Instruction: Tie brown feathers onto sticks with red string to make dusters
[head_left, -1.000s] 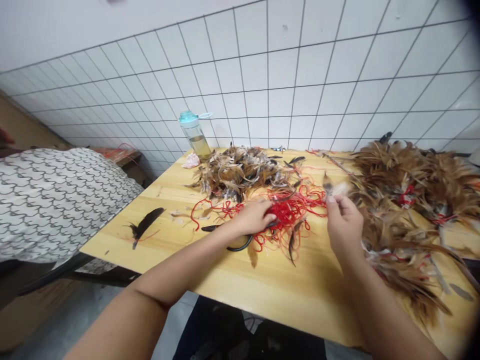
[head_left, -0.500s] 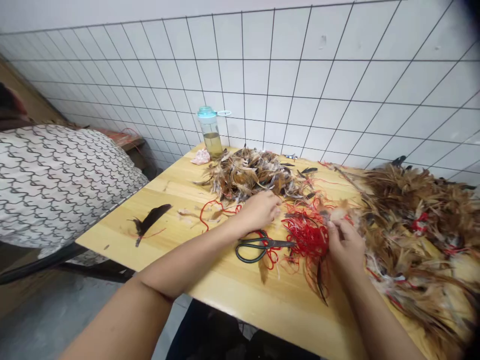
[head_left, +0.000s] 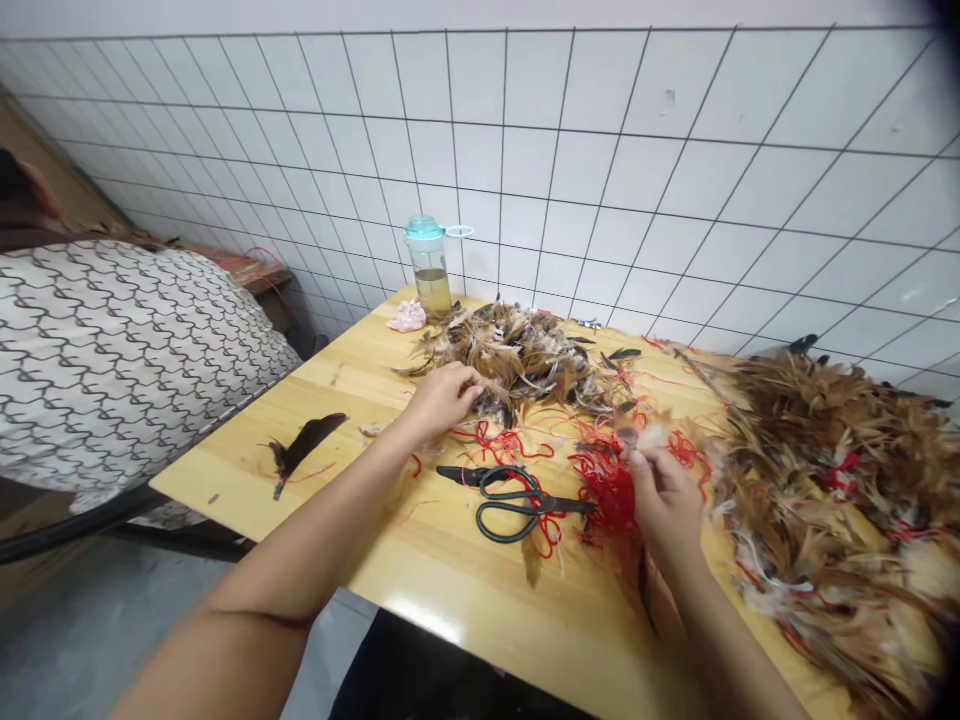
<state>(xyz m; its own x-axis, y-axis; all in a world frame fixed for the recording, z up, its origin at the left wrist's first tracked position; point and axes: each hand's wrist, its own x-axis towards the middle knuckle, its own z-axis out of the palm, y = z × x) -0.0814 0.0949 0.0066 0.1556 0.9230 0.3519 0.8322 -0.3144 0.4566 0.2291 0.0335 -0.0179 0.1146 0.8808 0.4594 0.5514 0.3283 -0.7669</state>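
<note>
1. Carefully, the right hand pinches a small tuft of feather between thumb and fingers above the counter; motion blurs the tuft's edges.
2. The left hand, its fingertips drawn together, reaches the near left edge of a loose feather pile; whether it grips a feather cannot be told.
3. Red yarn lies tangled on the counter between the hands, just beside the right one.
4. Scissors rest flat, ringed handles to the left, blades pointing right and meeting the yarn.
5. Bound feather bundles, showing red ties, crowd the counter's right side.
6. At left, a black feather lies apart from the pile, while a blue-capped bottle stands upright behind, near the tiled wall.
7. Beyond the counter's left edge, a person in a patterned shirt is partly visible.
</note>
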